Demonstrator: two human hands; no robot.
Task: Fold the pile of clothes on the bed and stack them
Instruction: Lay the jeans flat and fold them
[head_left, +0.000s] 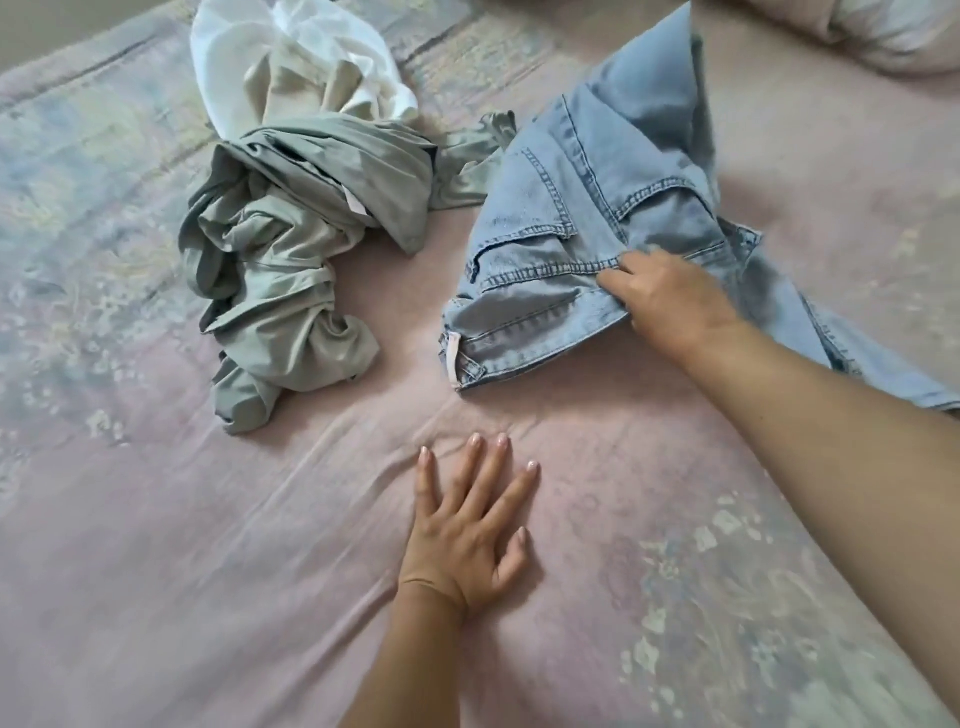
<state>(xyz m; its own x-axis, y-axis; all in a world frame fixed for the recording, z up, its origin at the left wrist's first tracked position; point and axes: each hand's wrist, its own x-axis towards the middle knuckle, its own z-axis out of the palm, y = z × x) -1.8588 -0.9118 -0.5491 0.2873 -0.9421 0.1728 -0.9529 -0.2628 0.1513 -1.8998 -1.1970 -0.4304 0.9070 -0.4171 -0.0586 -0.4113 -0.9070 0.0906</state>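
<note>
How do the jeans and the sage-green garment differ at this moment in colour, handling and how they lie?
The jeans are light blue denim with visible stitched seams; the sage-green garment is thin, smooth fabric. The right hand grips the jeans at a seam, partly lifting them, while the left hand lies flat on the bedspread; no hand touches the green garment. It lies crumpled in a heap. Both are still unfolded.

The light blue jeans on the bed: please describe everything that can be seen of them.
The light blue jeans look like faded denim with darker double stitching, seams and a pocket flap. They lie crumpled, not yet folded, on the pink bedsheet, one part standing up in a peak toward the far side. A pale label shows at the near left corner. The right hand grips the fabric near a seam. To their left, the grey-green garment reaches their edge. The left hand lies apart on the sheet.
</note>
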